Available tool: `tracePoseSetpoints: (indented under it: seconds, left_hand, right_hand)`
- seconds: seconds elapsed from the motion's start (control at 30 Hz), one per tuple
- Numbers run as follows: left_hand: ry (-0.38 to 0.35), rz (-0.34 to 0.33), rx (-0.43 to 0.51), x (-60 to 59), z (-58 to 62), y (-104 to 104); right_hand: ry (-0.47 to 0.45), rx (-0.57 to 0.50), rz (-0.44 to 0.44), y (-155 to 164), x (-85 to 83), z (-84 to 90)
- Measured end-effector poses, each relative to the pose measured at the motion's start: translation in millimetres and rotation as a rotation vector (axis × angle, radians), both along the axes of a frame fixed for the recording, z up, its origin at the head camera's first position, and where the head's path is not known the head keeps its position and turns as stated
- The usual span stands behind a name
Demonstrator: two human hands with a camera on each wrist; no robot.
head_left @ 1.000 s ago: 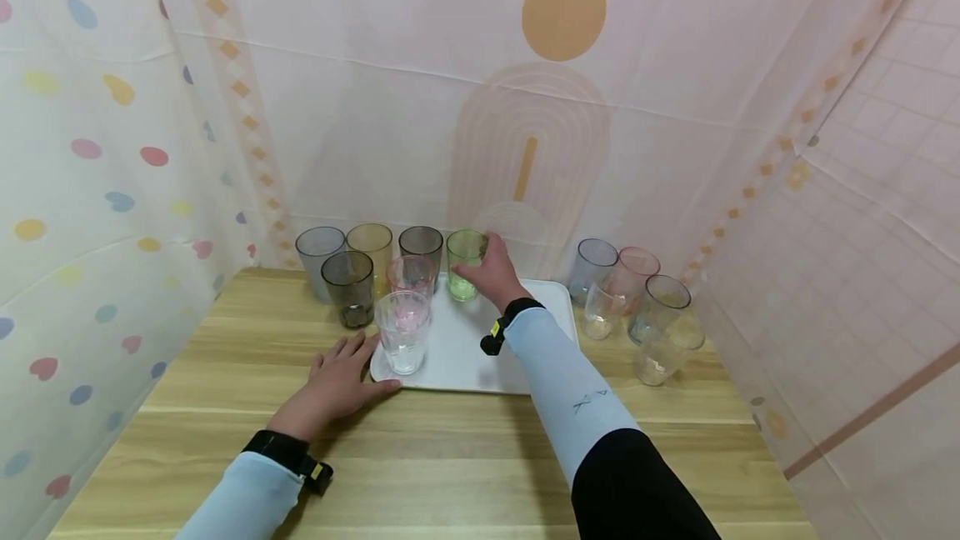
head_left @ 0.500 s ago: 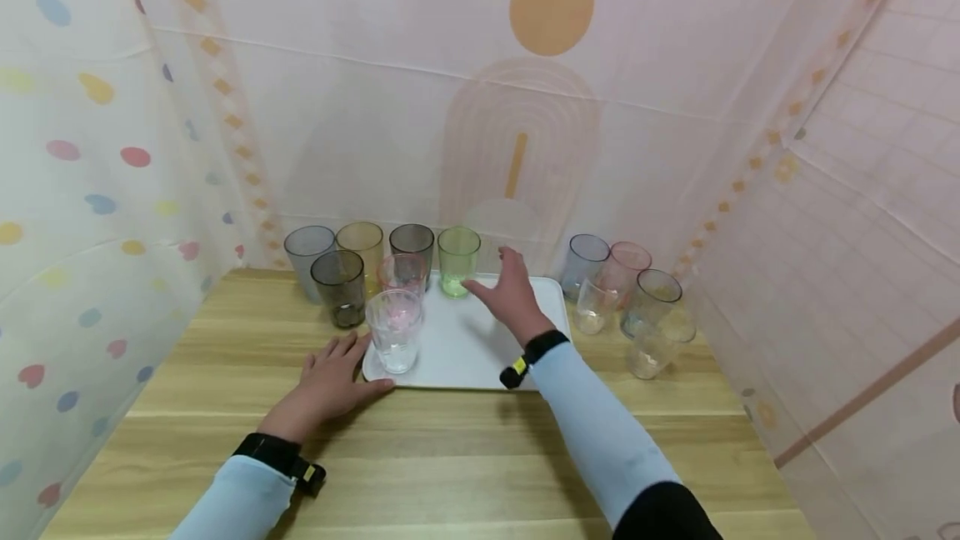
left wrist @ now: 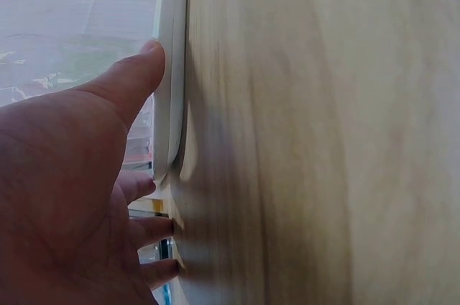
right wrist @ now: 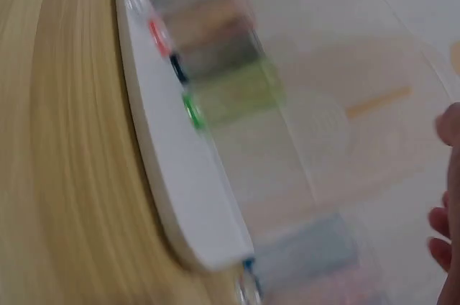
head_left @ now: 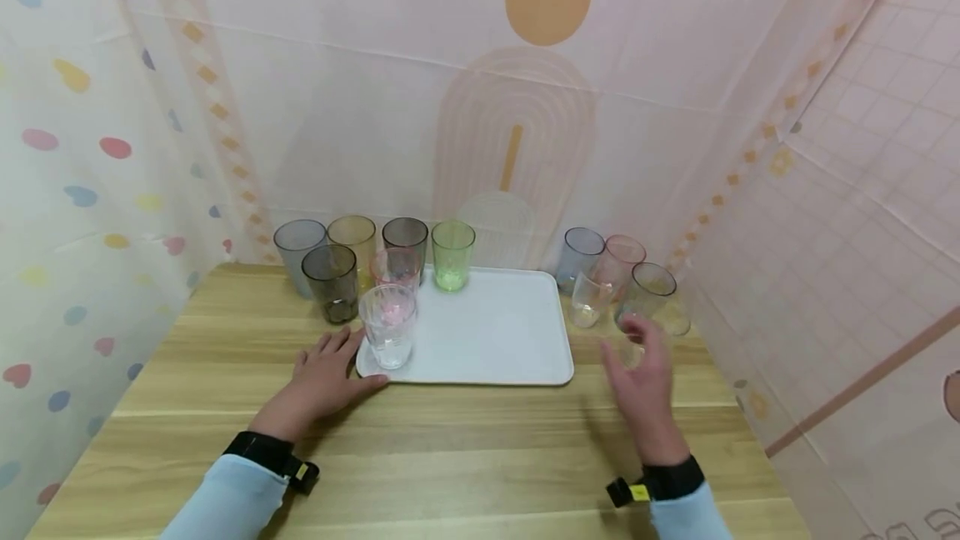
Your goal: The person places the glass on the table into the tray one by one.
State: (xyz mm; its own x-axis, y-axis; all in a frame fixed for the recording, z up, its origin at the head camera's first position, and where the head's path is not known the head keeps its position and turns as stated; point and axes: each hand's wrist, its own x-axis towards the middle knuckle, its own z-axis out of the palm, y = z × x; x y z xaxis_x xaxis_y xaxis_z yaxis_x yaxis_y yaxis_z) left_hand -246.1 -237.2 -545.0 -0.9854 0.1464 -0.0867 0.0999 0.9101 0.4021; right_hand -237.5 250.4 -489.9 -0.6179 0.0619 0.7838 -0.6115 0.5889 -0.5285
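A white tray [head_left: 495, 340] lies on the wooden table [head_left: 450, 448]. On it stand a clear cup [head_left: 387, 326] at the near left corner, a pink cup [head_left: 395, 268] behind that, and a green cup [head_left: 452, 255] at the far edge. My left hand [head_left: 324, 375] lies flat on the table, its thumb touching the tray's near left corner [left wrist: 167, 139]. To the right of the tray my right hand [head_left: 643, 382] hovers with loose, spread fingers, holding nothing, just in front of a clear cup [head_left: 637, 348] that it partly hides.
Grey, amber and dark cups [head_left: 330, 252] stand in a cluster left of the tray by the back curtain. Several more cups [head_left: 611, 273] stand right of the tray. Patterned curtains close in the table on three sides. The right wrist view is motion-blurred.
My right hand let go of the green cup on the tray, pulled back and swung right to the cups beside the tray. The left hand stayed put.
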Motion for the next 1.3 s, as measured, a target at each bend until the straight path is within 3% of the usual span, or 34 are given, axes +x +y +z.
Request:
tracePoseSetpoints:
  seconds: [0.07, 0.13, 0.27, 0.4, 0.53, 0.67, 0.83, 1.03, 1.3]
  left_hand:
    - [0.0, -0.002, 0.002, -0.2, 1.3, 0]
    - [0.0, -0.003, 0.0, -0.2, 2.2, 0]
    - [-0.004, -0.006, -0.006, 0.3, 3.3, 0]
    - [-0.019, -0.002, -0.004, 1.1, 3.2, 0]
    - [-0.024, 0.002, -0.009, 1.5, 2.5, 1]
    - [-0.019, 0.0, -0.01, 1.0, 2.2, 1]
    - [-0.021, 0.001, -0.009, 0.9, 3.7, 1]
    - [-0.023, 0.0, -0.011, 0.9, 4.3, 2]
    - [-0.02, 0.002, -0.009, 1.1, 4.4, 2]
  right_hand:
    - [0.032, -0.082, -0.097, 23, 8.3, -4.2]
    - [0.006, -0.161, -0.184, 41, 13.3, -9.4]
    - [-0.174, -0.265, -0.29, 66, 13.5, -19.3]
    - [-0.434, -0.335, -0.264, 76, 2.7, -29.2]
    - [-0.573, -0.358, -0.188, 80, -13.0, -37.9]
    - [-0.605, -0.375, -0.132, 81, -26.2, -44.7]
    - [-0.593, -0.395, -0.126, 78, -35.0, -50.4]
    - [-0.549, -0.374, -0.144, 77, -37.0, -52.4]
    - [-0.563, -0.36, -0.131, 76, -34.6, -49.6]
